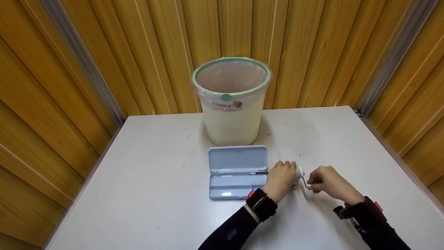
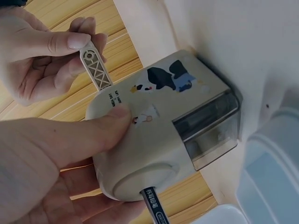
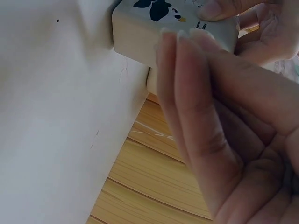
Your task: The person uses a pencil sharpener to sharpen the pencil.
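Wood-panelled walls fill the top and sides of the head view; a white table (image 1: 156, 194) spans its lower half.

Bin (image 1: 231, 104): cream, bag-lined, green rim, upper centre, at the table's far edge. Well clear of my hands.

Case (image 1: 237, 172): pale blue, lid open, centre of frame, just left of my left hand. A pencil (image 1: 258, 172) runs from over it into the sharpener's front hole.

Sharpener (image 2: 161, 123): cream, cartoon print, clear shavings drawer, standing on the table right of centre between my hands.

Left hand (image 1: 281, 178): wrapped round the sharpener body, thumb on top.

Right hand (image 1: 324, 180): pinching the crank (image 2: 95, 65) between thumb and fingers.

Risks, as I judge them: if my left grip slackens, cranking could slide or tip the sharpener; a skewed pencil may snap its lead; a knocked drawer could spill shavings into the case.
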### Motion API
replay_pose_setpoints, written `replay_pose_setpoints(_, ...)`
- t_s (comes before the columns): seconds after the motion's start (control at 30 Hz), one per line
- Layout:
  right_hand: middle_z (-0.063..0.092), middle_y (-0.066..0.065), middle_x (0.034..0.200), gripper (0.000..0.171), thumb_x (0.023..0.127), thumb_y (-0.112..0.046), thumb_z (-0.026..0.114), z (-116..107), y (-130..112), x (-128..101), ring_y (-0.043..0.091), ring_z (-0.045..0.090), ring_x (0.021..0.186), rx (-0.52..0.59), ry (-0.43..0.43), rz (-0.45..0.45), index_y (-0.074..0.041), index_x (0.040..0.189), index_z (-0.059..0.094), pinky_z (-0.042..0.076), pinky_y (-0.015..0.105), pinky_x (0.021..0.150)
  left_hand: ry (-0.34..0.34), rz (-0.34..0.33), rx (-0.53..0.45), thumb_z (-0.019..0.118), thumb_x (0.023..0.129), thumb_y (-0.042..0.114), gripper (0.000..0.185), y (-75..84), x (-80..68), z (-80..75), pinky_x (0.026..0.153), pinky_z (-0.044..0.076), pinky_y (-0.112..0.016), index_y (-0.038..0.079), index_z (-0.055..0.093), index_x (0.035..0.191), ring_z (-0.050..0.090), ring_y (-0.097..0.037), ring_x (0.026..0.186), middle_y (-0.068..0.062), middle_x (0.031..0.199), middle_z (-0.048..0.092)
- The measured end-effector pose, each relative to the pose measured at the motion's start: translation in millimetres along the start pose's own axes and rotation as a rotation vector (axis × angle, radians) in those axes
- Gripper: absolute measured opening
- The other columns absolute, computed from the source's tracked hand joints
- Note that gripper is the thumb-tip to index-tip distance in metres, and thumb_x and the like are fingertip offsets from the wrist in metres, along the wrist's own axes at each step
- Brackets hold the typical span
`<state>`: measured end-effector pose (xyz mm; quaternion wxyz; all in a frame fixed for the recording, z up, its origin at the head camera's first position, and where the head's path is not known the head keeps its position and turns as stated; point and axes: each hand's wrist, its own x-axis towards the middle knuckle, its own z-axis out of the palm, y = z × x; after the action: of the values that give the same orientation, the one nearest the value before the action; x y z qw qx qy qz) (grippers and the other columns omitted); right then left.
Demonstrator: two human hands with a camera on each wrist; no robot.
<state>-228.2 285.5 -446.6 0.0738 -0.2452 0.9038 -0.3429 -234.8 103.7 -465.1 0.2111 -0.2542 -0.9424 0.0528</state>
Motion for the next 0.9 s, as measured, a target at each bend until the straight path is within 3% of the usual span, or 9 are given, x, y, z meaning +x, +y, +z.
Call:
replay_pose_setpoints(0.27, 0.072, 0.013, 0.073, 0.003, 0.081, 0.003, 0.072, -8, -6, -1, 0.003, 0.065, 0.062, -0.023, 0.011, -0.014, 0.004, 0.078, 0.071, 0.054, 0.021, 0.058, 0.046, 0.008, 0.007, 0.067, 0.086, 0.02, 0.021, -0.8, -1.3, 0.2, 0.066, 0.052, -0.016, 0.02, 0.066, 0.107, 0.062, -0.006, 0.079, 0.009, 0.092, 0.069)
replay_pose_setpoints(0.5, 0.073, 0.01, 0.073, 0.006, 0.082, 0.0, 0.072, -19, -17, 8, 0.007, 0.063, 0.061, -0.122, 0.149, -0.011, 0.006, 0.08, 0.072, 0.051, 0.021, 0.056, 0.022, 0.047, 0.007, 0.066, 0.088, 0.018, 0.023, -3.7, -0.5, 0.1, 0.066, 0.053, -0.016, 0.018, 0.067, 0.112, 0.063, -0.006, 0.08, 0.008, 0.095, 0.069)
replay_pose_setpoints(0.9, 0.072, 0.01, 0.073, 0.005, 0.076, 0.006, 0.075, -21, -20, 12, 0.009, 0.062, 0.062, -0.192, 0.216, -0.024, 0.002, 0.077, 0.072, 0.05, 0.021, 0.055, 0.028, 0.04, -0.014, 0.064, 0.09, 0.018, 0.021, -1.2, 0.4, 0.4, 0.061, 0.052, -0.017, 0.018, 0.067, 0.111, 0.062, -0.006, 0.079, 0.008, 0.094, 0.069)
